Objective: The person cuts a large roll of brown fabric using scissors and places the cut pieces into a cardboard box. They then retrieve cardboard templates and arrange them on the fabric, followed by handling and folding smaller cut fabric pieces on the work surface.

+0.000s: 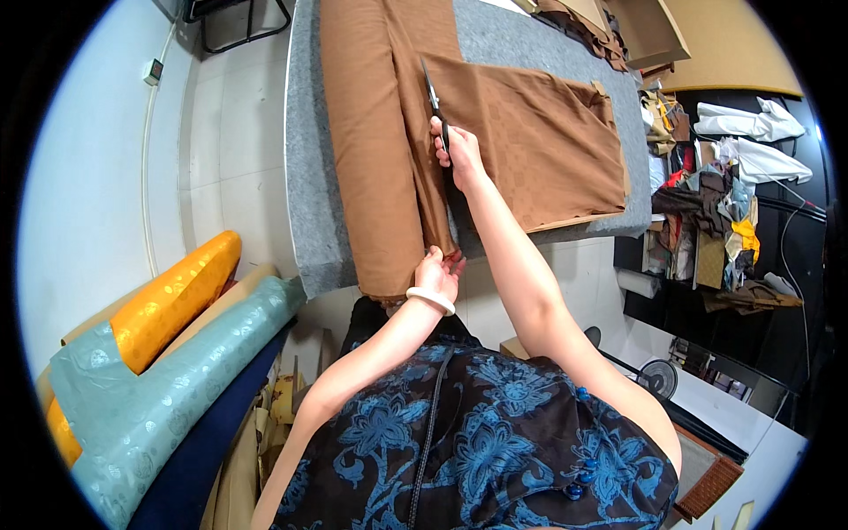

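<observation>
My right hand (455,150) is closed on black-handled scissors (433,97), whose silver blades point away from me over brown cloth. A thick roll of brown fabric (362,159) lies lengthwise on the grey felt-covered table (309,238). To its right a folded, flat piece of the same cloth (539,150) reaches across the felt. My left hand (439,276), a white bangle on its wrist, is at the near end of the roll, fingers curled on the fabric where a loose fold hangs down; part of the fingertips is hidden.
Fabric rolls in orange (177,291), teal (185,380) and navy lean at the lower left beside a wall. A dark chair frame (234,35) stands upper left. A black surface at right holds heaped garments (707,203). An open box (645,31) sits at the table's far right; a fan (658,380) is below right.
</observation>
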Available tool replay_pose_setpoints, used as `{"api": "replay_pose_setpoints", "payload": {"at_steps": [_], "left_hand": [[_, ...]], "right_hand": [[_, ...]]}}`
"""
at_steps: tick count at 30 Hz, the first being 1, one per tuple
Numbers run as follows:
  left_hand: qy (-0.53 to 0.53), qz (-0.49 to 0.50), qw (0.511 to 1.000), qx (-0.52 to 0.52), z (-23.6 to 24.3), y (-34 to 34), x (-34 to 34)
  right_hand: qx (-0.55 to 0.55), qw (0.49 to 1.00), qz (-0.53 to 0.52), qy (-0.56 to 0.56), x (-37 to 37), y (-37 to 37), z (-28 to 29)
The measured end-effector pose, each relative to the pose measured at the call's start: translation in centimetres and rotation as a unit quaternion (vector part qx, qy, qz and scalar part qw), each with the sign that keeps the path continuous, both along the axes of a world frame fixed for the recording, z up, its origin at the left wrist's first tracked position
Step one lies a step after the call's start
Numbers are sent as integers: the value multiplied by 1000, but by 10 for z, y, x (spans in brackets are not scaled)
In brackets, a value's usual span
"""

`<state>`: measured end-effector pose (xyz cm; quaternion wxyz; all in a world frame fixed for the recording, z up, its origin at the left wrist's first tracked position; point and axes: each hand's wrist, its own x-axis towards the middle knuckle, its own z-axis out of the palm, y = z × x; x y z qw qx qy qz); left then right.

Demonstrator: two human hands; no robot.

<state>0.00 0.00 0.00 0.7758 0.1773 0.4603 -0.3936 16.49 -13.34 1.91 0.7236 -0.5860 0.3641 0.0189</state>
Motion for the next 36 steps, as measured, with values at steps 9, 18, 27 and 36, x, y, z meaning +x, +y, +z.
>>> {"api": "replay_pose_setpoints", "payload": {"at_steps": [9,18,27,36], "left_hand": [[17,9,1000,3,1,-5,-7],[7,10,1000,-2,-2,-4,-9],[2,8,1000,-6,3,-2,-8],[10,6,1000,2,5,-2,-6]], "right_hand": [[-28,1000,-1,13,13,-10,-7],[-32,999,8,-5,11,-10,-11],[-26,1000,-4,1,34,-12,-15],[-18,1000,0,-6,34,-12,-19]]}}
